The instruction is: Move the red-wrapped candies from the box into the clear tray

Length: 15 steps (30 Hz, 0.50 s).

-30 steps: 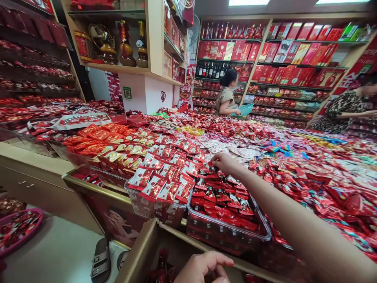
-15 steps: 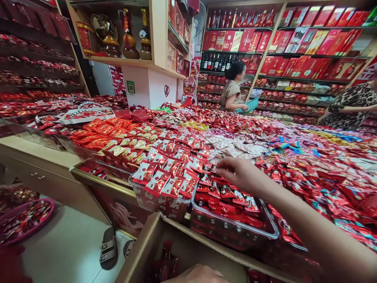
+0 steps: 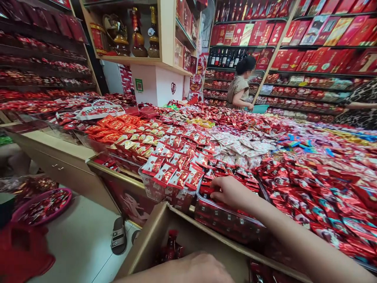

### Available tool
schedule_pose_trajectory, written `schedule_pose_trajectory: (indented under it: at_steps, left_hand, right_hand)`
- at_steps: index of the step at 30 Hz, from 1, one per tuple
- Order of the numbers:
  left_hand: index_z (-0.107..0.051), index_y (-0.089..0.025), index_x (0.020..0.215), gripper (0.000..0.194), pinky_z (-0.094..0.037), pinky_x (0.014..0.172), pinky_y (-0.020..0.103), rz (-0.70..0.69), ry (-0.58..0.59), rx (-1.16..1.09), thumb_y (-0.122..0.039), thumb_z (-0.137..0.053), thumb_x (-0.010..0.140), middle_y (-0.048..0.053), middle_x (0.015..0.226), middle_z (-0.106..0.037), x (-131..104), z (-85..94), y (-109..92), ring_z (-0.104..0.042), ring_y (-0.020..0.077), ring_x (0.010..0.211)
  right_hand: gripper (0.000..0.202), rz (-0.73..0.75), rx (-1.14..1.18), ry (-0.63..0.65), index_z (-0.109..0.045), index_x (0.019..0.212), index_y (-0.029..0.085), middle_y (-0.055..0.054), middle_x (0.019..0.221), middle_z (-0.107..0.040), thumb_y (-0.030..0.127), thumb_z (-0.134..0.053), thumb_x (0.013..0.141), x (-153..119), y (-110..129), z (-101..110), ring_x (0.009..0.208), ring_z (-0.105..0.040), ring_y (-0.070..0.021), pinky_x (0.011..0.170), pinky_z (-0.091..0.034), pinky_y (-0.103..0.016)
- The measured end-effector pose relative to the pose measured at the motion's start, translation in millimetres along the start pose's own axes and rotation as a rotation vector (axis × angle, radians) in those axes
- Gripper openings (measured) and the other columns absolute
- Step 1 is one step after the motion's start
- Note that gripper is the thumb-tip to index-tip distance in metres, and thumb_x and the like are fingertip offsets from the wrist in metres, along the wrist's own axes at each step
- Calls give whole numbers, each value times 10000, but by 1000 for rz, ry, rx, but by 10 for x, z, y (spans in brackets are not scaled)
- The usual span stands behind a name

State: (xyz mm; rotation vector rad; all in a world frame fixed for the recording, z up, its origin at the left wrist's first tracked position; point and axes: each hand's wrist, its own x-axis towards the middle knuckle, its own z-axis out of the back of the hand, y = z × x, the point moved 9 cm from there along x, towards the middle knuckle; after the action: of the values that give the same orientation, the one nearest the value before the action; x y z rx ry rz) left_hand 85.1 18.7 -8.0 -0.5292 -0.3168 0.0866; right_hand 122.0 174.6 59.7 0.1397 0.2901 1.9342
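Observation:
My right hand reaches in from the right over a clear plastic bin of small red-and-black snack packets. Its fingers are loosely bent, with a gap between fingertips and thumb, and nothing shows held. The fingertips are low at the packets near the bin's front left; contact is unclear. My left hand is inside an open cardboard box at the bottom, back upward, fingers hidden. More dark red packets lie in that box beside it. A second clear bin holds red-and-white packets.
Heaps of wrapped sweets cover the wide display. A person with a teal basket stands behind it; another person's patterned sleeve is at far right. A pink basin and a sandal are on the floor.
My right hand has moved down and toward me, from above the packets to the bin's front part. My left hand shows more at the box's bottom. The view has shifted slightly.

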Motion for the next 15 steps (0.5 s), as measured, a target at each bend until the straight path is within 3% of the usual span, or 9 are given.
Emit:
schedule_pose_trajectory:
  at_steps: [3,5,6,8,10,12,15]
  left_hand:
    - [-583,-146,892,178,-436,654,220,-1,-342,103,-181,-414,851,34,750,-657,45,629,-135,-573,137,685]
    - [-579,-121,942,198,-434,709,284,183,-514,249,-123,-418,828,72,825,-633,1,1092,-76,-547,169,759]
    - [-575,-131,973,223,-425,743,307,273,-528,329,-91,-416,824,78,886,-619,-16,1275,-32,-529,181,814]
    - [-574,-155,991,250,-411,765,342,380,-439,463,-64,-416,820,69,910,-603,-9,1517,64,-499,196,844]
    - [-581,-167,968,238,-409,749,352,428,-279,553,-69,-418,825,56,866,-599,21,1603,189,-480,204,831]
    - [-589,-168,914,202,-407,738,351,443,-125,598,-97,-417,836,49,829,-594,44,1578,308,-467,209,829]
    - [-583,-173,823,182,-383,793,374,430,-1,593,-185,-405,858,43,824,-591,58,1484,395,-453,223,885]
  right_hand:
    - [107,-4,-29,7,-616,722,207,-25,688,-661,233,-516,693,-39,-8,-44,606,-574,-147,514,-342,-225]
    - [128,-25,-54,-17,-607,717,202,-39,700,-656,213,-481,696,-76,-25,-22,622,-572,-155,521,-329,-235]
    - [132,-38,-65,-29,-601,704,200,-44,694,-652,206,-470,694,-90,-35,-6,622,-570,-159,519,-322,-240]
    - [129,-63,-77,-46,-586,669,199,-42,668,-641,216,-460,691,-103,-55,26,601,-561,-161,506,-307,-245]
    - [138,-85,-75,-55,-571,642,199,-36,647,-634,239,-452,700,-102,-73,49,577,-555,-155,493,-298,-242]
    - [150,-109,-70,-63,-558,624,193,-40,637,-634,237,-440,704,-101,-98,64,569,-557,-156,489,-295,-242]
    - [159,-136,-66,-79,-544,620,186,-48,617,-627,212,-416,710,-117,-135,78,567,-562,-163,490,-288,-249]
